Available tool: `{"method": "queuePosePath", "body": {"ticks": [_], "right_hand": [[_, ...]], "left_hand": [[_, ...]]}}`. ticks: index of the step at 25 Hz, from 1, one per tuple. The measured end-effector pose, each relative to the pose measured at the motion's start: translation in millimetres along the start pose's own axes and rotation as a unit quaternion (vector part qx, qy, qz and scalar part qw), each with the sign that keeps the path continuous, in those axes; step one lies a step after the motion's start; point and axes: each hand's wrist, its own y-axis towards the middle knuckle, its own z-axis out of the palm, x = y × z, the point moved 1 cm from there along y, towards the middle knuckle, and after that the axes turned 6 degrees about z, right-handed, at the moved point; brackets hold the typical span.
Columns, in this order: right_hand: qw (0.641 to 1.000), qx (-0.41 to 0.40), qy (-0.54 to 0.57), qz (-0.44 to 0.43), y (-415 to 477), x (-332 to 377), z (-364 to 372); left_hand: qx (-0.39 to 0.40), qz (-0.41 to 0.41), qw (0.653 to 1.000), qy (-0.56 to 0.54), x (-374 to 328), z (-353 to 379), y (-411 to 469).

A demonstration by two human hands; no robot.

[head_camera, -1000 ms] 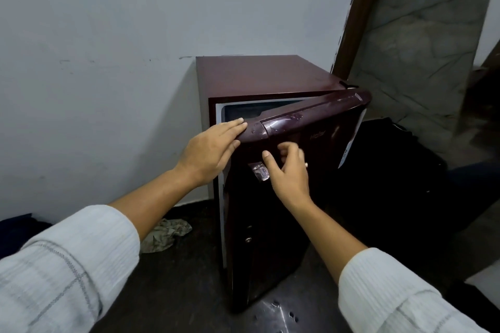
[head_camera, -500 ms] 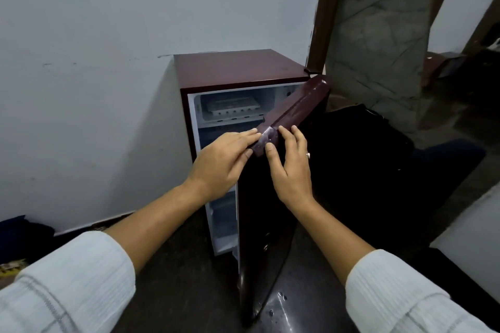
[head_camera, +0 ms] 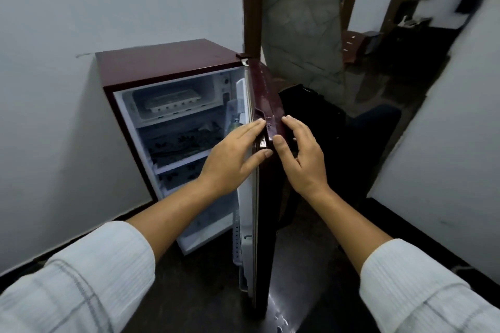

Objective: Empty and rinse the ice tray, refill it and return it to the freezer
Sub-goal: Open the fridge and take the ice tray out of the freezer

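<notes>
Swung further out since the earlier frames, the door [head_camera: 266, 105] now stands roughly edge-on to the camera, and the whole fridge [head_camera: 162, 62] interior is exposed.

Count: one fridge, one door, one ice tray, two hands, two white sleeves.

At 9 o'clock of the hands sits the maroon fridge, against the pale wall [head_camera: 54, 76]. Its top compartment, the freezer [head_camera: 173, 101], holds one white ice tray [head_camera: 173, 101], lying flat at about 11 o'clock from the left hand. Whether the tray holds ice cannot be told. Below it are two shelves [head_camera: 180, 162] with dark patterned items on them; what these are is too blurred to tell. A bottle-like item [head_camera: 234, 123] stands in the door's inner rack, just beside the left fingertips.

Left hand [head_camera: 232, 155]: fingers extended and loosely spread, fingertips touching the inner edge of the door near the handle [head_camera: 266, 134]; nothing is gripped.

Right hand [head_camera: 300, 154]: fingers spread and slightly curled on the outer face of the door at the handle, thumb touching the door edge. The fingers do not wrap the handle.

The door edge lies between the two hands. At 3 o'clock of the door, a dark object [head_camera: 311, 116] stands on the dark floor [head_camera: 205, 292], before a doorway.
</notes>
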Motion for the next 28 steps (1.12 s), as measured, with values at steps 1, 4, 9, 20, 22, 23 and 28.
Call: {"method": "queuePosePath", "body": {"ticks": [1, 4, 9, 20, 22, 23, 28], "right_hand": [[1.0, -0.01, -0.015, -0.005, -1.9, -5.4, -11.0], [0.998, -0.052, -0.041, 0.012, -2.6, -22.3, -41.2], [0.989, -0.116, -0.057, 0.065, 4.9, -42.3, -88.8], [0.953, -0.111, -0.204, 0.191, 48.8, -77.6, -151.1], [0.95, -0.108, -0.216, 0.199, 53.2, -81.3, -154.4], [0.948, -0.106, -0.221, 0.201, 54.8, -82.4, -156.0], [0.943, -0.083, -0.263, 0.187, 55.3, -79.0, -159.8]], "left_hand": [[0.009, 0.01, 1.0, 0.001, -5.5, 7.4, 7.4], [0.034, 0.064, 0.997, 0.032, -20.4, 27.5, 29.9], [0.1, 0.143, 0.974, 0.145, -44.9, 64.5, 73.4], [0.226, 0.149, 0.947, 0.172, -78.5, 118.0, 150.9], [0.235, 0.148, 0.945, 0.174, -79.7, 121.9, 155.6], [0.237, 0.148, 0.944, 0.175, -79.7, 123.5, 157.2], [0.24, 0.156, 0.944, 0.164, -77.4, 119.7, 159.7]]}}
